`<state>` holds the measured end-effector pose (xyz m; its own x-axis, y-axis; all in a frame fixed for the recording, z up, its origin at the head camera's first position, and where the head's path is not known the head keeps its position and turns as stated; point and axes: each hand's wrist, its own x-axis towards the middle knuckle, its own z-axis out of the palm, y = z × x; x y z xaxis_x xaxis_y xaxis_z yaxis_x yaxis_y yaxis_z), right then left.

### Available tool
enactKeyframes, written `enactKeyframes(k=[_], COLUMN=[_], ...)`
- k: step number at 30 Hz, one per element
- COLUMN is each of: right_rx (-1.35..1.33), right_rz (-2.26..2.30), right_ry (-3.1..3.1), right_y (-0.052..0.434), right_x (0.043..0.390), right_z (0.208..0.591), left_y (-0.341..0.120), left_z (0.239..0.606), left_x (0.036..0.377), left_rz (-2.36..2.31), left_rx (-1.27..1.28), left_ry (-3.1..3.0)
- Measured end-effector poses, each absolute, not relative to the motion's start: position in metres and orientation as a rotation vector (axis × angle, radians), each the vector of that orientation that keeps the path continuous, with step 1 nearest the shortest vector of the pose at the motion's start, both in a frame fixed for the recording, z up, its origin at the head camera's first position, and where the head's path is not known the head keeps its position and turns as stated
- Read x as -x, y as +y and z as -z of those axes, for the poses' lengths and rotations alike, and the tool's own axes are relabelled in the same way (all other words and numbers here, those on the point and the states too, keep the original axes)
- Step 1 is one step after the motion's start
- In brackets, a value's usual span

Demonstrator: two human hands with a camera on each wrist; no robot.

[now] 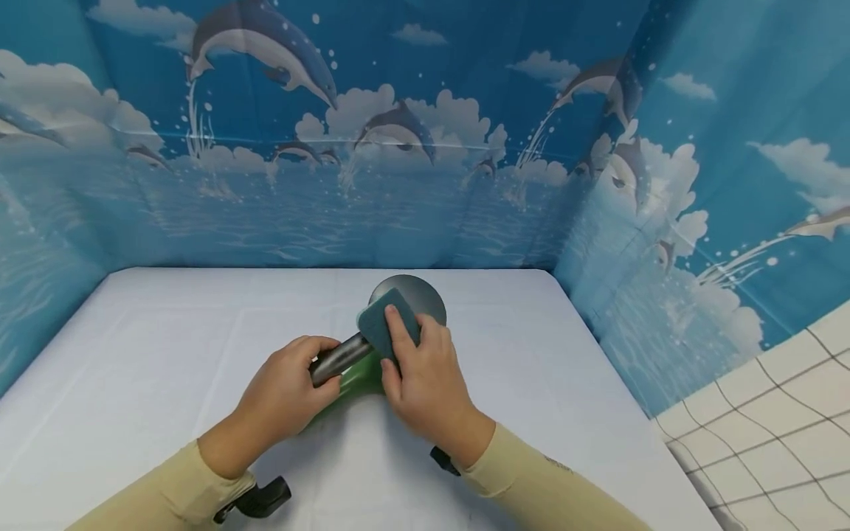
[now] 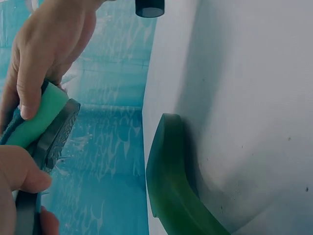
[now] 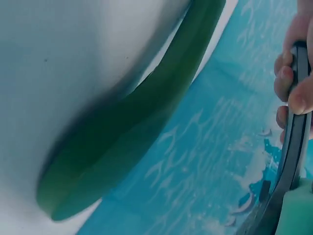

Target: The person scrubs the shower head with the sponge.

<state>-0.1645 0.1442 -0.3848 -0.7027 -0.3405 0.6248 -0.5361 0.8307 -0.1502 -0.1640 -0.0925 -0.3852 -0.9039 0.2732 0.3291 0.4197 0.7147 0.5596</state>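
Note:
A grey hand shower head (image 1: 432, 296) with a round head and straight handle is held over the table. My left hand (image 1: 285, 383) grips the end of its handle, thumb below and fingers over the top. With my right hand (image 1: 428, 376) I hold a sponge (image 1: 380, 324), dark teal on one side, against the neck and head. In the left wrist view the sponge's light green foam (image 2: 44, 120) lies along the shower head's textured dark face (image 2: 63, 129). The left hand's fingers wrap the handle (image 3: 289, 147) in the right wrist view.
A smooth, curved green object (image 1: 361, 377) lies on the white-covered table (image 1: 166, 332) beneath the hands. Blue dolphin-print sheeting (image 1: 412, 206) encloses the back and sides. White grid-patterned flooring (image 1: 777, 420) shows at lower right. A black device (image 1: 262, 499) sits at the left wrist.

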Motion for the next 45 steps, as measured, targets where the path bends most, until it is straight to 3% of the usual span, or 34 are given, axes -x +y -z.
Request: enactKeyframes(k=[9,17,26,33,45], right_rx=[-0.288,-0.654,-0.394,-0.643,-0.701], right_rz=[-0.549,-0.297,-0.373,-0.233,-0.205], right_ry=[-2.634,-2.393,-2.497,-2.366,-2.362], right_y=[0.17,0.136,0.152,0.121,0.107], right_x=[0.184,0.159,0.169,0.15,0.141], right_z=[0.374,0.385,0.373,0.387,0.4], left_y=[-0.094,-0.087,-0.087,-0.078,-0.079], left_z=[0.382,0.382,0.376,0.377,0.377], left_x=[0.162,0.167,0.164,0.166,0.164], left_rz=[1.04,1.215,1.512,1.595,1.817], left_rx=[0.503,0.508,0.471,0.476,0.457], left_ry=[-2.783,-2.762,-2.769,-2.7,-2.672])
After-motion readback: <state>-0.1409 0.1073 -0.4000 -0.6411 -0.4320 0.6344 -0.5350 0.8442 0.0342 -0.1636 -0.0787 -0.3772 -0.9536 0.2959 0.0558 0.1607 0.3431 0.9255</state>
